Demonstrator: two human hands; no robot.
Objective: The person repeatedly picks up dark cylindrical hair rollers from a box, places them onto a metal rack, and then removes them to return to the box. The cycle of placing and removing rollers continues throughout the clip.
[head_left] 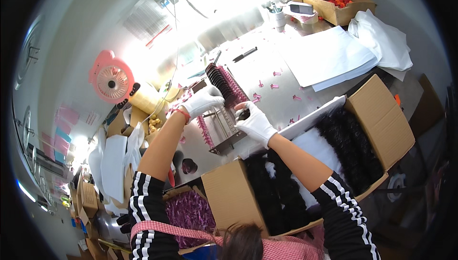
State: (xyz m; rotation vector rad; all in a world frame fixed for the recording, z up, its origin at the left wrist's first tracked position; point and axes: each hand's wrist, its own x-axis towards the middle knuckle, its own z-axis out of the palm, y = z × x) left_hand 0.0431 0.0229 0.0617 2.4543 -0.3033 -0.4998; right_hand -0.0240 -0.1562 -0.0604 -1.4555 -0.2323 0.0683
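A metal rack (pixel 226 139) stands on the steel bench in front of me, holding a tight row of black discs (pixel 218 81). Strips of small pink pieces (pixel 231 84) run along its sides. My left hand (pixel 204 101), in a white glove, is at the near end of the discs with its fingers drawn together; what they grip is hidden. Just right of the rack, my gloved right hand (pixel 256 122) has its fingers curled around a small dark round piece (pixel 244 114).
An open carton (pixel 232 186) of black fluffy bundles stands at the front right, beside a box of purple shiny strips (pixel 191 212). Loose pink pieces (pixel 275 86), a black pen (pixel 245 54) and white sheets (pixel 329 57) lie behind. A pink fan (pixel 112 78) is at left.
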